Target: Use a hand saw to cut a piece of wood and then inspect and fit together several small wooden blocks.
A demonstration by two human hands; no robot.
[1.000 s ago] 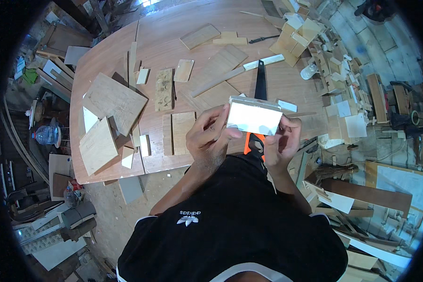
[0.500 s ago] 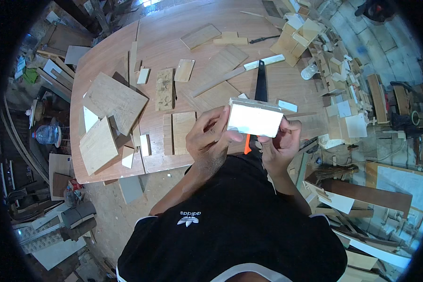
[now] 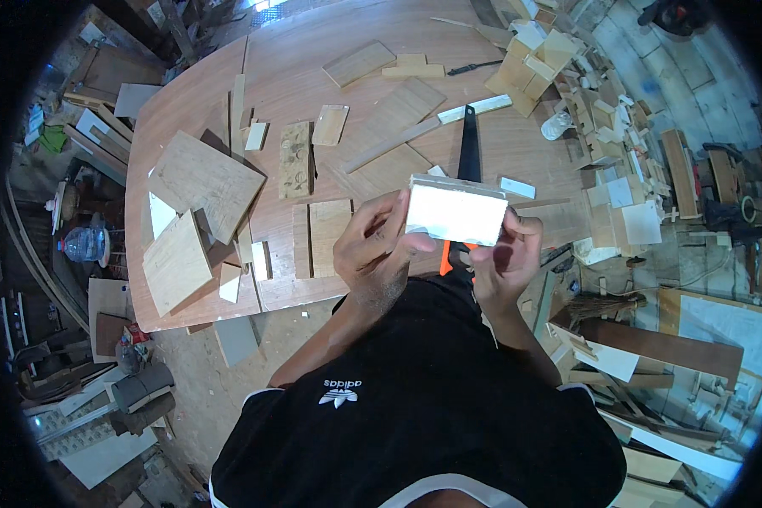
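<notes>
Between my two hands a white-faced block (image 3: 455, 213) is held up over the table's near edge. Its bright face points toward me, and a greyish-brown edge shows along its top. My left hand (image 3: 376, 241) pinches the block's left end, thumb near the lower corner. At the right end my right hand (image 3: 510, 254) grips it, with thumb and fingers closed on the side. Behind the block lies a hand saw (image 3: 469, 146) with a dark blade and an orange-and-black handle. The block hides the saw's middle.
On the wooden table (image 3: 288, 59) lie large boards (image 3: 207, 186), a board with round recesses (image 3: 296, 161), a long strip (image 3: 398, 146) and small offcuts. A heap of wood scraps (image 3: 605, 127) crowds the right side, beside a clear jar (image 3: 556, 126). A water bottle (image 3: 85, 244) stands left.
The block and both hands have shifted very slightly left within the picture. The grip on the block looks the same.
</notes>
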